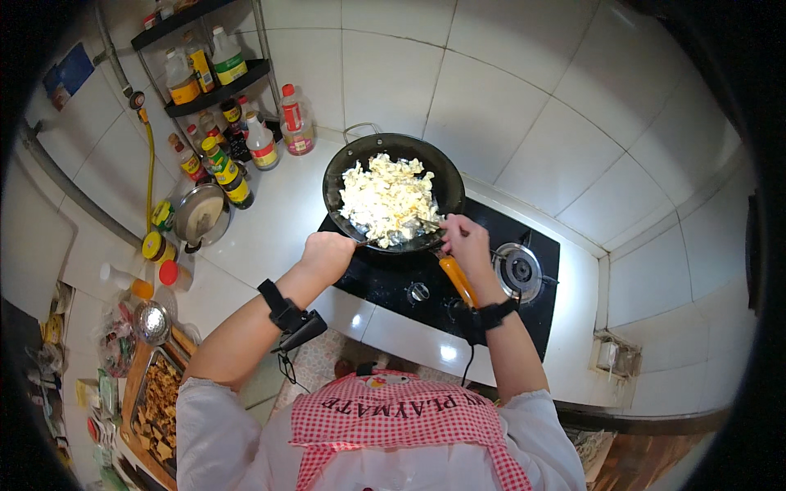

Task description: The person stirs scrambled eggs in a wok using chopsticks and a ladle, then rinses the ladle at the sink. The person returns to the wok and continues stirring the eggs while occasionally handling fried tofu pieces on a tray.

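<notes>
A dark wok (455, 178) sits over the left side of a black glass gas hob (393, 276). It holds a heap of pale yellow-white food (387, 193) that looks like scrambled egg, partly washed out by glare. My left hand (328, 255), in a fist at the wok's near left rim, grips a thin utensil (365, 243) whose far end reaches the rim. At the near right rim, my right hand (466, 242) holds another slim utensil (428, 223), its tip in the food. Below that hand runs the wok's orange handle (457, 279). Both utensils' exact kinds are hard to tell.
A bare burner (519, 269) is on the right. Sauce bottles (227, 172) and a metal pot (202, 215) crowd the left corner beneath a black rack (218, 92). Nearer left are a metal ladle (152, 322) and a tray of browned food (156, 405). Tiled wall (491, 104) stands behind.
</notes>
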Demonstrator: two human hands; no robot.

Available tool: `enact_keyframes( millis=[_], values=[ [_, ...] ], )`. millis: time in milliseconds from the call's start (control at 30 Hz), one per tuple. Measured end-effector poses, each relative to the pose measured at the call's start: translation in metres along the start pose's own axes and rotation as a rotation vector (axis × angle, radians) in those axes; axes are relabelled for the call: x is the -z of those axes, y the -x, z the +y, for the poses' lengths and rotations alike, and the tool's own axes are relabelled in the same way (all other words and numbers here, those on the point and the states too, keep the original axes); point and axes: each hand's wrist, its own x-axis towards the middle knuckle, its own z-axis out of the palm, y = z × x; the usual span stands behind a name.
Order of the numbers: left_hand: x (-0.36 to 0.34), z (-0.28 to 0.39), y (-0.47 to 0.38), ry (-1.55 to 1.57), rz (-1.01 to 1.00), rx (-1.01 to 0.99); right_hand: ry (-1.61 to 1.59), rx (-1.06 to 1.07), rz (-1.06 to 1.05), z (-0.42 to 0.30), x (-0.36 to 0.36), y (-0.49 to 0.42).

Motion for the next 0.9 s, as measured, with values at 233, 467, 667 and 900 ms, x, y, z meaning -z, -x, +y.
enact_keyframes(
  millis=[233, 467, 667, 900],
  values=[
    [0.003, -0.004, 0.012, 0.078, 0.097, 0.019, -0.164, 0.094, -0.184, -0.013, -0.024, 0.017],
    [0.002, -0.009, 0.012, 0.058, 0.094, -0.017, -0.091, -0.015, -0.076, -0.009, -0.012, 0.003],
    [0.004, 0.002, 0.009, 0.13, 0.261, 0.034, -0.083, 0.0, 0.053, -0.018, 0.005, 0.014],
    [-0.016, 0.027, -0.025, -0.019, 0.003, 0.017, -0.004, -0.024, -0.084, -0.004, -0.003, 0.013]
  ],
)
